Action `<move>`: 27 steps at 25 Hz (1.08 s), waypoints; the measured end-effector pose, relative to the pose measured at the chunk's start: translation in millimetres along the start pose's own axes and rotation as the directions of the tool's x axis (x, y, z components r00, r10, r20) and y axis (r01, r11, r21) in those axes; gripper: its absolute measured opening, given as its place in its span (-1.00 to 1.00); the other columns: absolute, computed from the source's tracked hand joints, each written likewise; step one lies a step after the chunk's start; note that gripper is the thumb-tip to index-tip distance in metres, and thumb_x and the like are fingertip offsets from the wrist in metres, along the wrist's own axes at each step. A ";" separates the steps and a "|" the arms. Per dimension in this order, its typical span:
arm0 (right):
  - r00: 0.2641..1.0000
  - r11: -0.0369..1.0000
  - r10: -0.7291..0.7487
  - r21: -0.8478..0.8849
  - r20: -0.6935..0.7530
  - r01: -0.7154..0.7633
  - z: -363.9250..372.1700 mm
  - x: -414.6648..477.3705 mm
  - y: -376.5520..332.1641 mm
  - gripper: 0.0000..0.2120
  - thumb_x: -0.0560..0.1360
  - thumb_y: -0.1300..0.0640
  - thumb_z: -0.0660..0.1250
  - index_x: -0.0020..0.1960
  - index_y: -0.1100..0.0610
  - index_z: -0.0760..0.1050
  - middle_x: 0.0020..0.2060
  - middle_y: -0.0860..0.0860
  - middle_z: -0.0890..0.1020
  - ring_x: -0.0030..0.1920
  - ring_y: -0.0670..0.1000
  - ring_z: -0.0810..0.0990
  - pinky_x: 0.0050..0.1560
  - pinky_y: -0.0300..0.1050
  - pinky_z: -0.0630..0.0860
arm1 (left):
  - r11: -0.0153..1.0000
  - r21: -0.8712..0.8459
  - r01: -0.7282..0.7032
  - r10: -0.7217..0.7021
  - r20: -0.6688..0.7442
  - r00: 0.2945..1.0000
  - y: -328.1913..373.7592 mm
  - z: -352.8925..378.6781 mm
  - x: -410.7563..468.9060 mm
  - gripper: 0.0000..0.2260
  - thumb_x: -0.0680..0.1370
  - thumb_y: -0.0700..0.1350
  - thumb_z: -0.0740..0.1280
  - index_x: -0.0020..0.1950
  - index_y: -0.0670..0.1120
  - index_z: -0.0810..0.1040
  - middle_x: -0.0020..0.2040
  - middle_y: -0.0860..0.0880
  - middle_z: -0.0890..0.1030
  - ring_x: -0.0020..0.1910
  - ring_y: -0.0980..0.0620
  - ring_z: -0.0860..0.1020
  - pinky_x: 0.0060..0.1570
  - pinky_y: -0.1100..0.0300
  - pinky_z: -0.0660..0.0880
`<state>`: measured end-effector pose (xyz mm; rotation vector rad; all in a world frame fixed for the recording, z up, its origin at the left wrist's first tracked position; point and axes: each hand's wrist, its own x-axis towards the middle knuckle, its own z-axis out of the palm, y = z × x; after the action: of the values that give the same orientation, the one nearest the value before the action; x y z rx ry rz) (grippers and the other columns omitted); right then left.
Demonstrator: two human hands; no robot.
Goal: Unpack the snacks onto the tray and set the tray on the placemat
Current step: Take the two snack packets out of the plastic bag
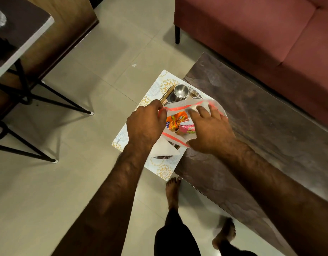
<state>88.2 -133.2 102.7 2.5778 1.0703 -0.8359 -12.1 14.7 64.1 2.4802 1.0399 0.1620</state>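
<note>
A clear plastic bag [213, 105] with a red zip strip is held open over the table's left end. My left hand [145, 123] pinches its left rim. My right hand [208, 130] grips the near right rim, fingers spread over the mouth. Inside lie an orange snack packet [175, 120] and a pink snack packet [187, 128]. Under the bag is a white placemat [166, 171] with gold flower prints. A tray [167, 93] with a wooden edge shows behind the bag, mostly hidden, holding a steel cup [181, 91].
The dark stone-look low table [261, 115] runs to the right, the placemat overhanging its left end. A pink sofa [261, 34] stands behind it. A dark table on black metal legs [20, 34] is at left. Folded white napkins [164, 149] lie near the bag. My bare feet are below.
</note>
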 end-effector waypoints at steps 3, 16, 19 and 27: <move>0.995 0.998 -0.026 -0.048 0.097 0.031 4.2 9.3 -3.7 -0.36 0.51 -0.12 0.37 0.55 -0.01 0.34 0.60 0.08 0.30 0.61 0.23 0.16 0.52 0.33 0.19 | 0.998 -0.054 -0.011 0.011 -0.003 1.000 0.4 -0.9 -0.6 -0.67 0.60 0.20 0.17 0.10 0.06 0.63 -0.16 -0.02 0.73 -0.23 -0.09 0.66 -0.22 0.09 0.58; 0.993 1.000 0.008 0.025 0.119 -0.011 44.8 75.3 -11.8 -0.19 0.44 0.11 0.52 0.58 0.17 0.21 0.46 0.17 0.45 0.42 0.19 0.46 0.31 -0.01 0.47 | 0.990 -0.139 -0.030 0.027 -0.020 0.999 -2.5 3.6 -1.6 -0.67 0.58 0.20 0.20 0.04 0.07 0.67 -0.21 0.02 0.71 -0.28 -0.04 0.63 -0.29 0.17 0.48; 0.996 0.996 0.005 0.089 0.086 -0.012 40.9 64.9 -18.2 -0.46 0.51 0.22 0.43 0.46 0.20 0.40 0.28 0.15 0.61 0.26 0.15 0.58 0.12 -0.13 0.47 | 0.992 -0.121 -0.035 0.033 -0.015 0.999 0.5 4.4 -8.4 -0.69 0.58 0.18 0.20 0.03 0.05 0.66 -0.23 -0.01 0.71 -0.27 -0.09 0.64 -0.33 0.20 0.43; 0.969 0.966 -0.071 0.225 -0.235 0.126 1.8 -31.8 -21.2 -0.42 0.43 -0.09 0.42 0.35 0.08 0.34 0.10 0.04 0.70 -0.02 0.15 0.69 -0.16 -0.05 0.57 | 0.996 -0.094 0.009 -0.001 0.087 0.996 0.5 -6.0 -9.2 -0.69 0.62 0.16 0.22 0.10 -0.01 0.63 -0.05 -0.06 0.72 -0.11 -0.13 0.67 -0.11 0.01 0.61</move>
<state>54.4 -137.3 120.0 2.8980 1.2397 -0.7476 -20.0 10.1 70.3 2.3781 0.9796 0.0981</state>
